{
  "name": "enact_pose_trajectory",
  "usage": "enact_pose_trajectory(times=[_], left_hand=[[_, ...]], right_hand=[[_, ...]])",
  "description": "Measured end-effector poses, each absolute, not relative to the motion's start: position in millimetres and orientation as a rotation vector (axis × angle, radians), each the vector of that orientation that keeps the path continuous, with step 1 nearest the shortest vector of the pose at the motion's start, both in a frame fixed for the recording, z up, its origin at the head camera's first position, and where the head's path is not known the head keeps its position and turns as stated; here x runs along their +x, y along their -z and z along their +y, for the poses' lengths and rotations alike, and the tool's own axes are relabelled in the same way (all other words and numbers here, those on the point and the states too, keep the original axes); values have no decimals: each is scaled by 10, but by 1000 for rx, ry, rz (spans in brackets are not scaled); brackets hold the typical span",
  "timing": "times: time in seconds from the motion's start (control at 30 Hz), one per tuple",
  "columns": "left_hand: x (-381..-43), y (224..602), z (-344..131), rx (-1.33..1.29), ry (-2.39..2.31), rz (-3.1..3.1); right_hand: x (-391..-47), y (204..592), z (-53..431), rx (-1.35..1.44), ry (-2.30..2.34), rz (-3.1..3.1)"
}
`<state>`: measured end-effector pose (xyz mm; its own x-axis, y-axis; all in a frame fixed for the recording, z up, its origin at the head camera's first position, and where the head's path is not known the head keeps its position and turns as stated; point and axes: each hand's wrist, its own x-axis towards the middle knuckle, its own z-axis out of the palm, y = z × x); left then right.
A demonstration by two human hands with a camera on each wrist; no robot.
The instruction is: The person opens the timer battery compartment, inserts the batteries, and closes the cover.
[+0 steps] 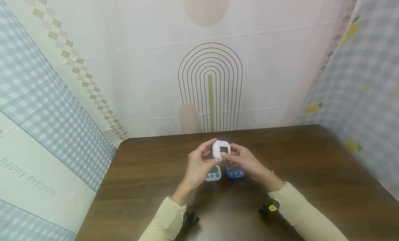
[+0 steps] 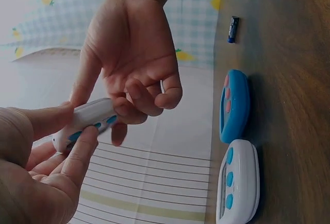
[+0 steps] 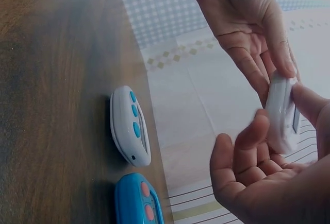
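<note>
Both hands hold a white digital timer (image 1: 217,153) up over the table, its back with a dark square facing the head camera. My left hand (image 1: 197,166) grips it by one side between thumb and fingers. From the other side, the right hand (image 1: 247,162) pinches it, thumb on the back and fingers beneath. In the left wrist view, blue buttons (image 2: 75,136) show on the held timer's front, near the left fingers. Below the hands, a second white timer (image 3: 126,126) with blue buttons stands beside a blue timer (image 2: 237,105) with pink buttons.
A small dark blue battery (image 2: 233,29) lies on the brown wooden table (image 1: 149,185), to the right of the blue timer. Patterned cloth (image 1: 149,78) hangs behind the table, with checked cloth at both sides. Dark camera mounts (image 1: 191,218) sit at the wrists.
</note>
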<state>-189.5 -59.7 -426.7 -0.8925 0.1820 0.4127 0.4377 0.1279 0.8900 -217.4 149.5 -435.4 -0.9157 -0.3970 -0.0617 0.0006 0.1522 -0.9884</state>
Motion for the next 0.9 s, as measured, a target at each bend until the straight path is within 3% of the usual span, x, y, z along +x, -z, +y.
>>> enact_pose_trajectory(times=[0.43, 0.9], left_hand=[[-1910, 4243, -587, -415, 1972, -2115], [-1895, 4254, -585, -352, 1856, -2205]], right_hand=[[-2130, 4346, 1451, -347, 1796, 2323], [-2066, 4308, 1391, -535, 1778, 2205]])
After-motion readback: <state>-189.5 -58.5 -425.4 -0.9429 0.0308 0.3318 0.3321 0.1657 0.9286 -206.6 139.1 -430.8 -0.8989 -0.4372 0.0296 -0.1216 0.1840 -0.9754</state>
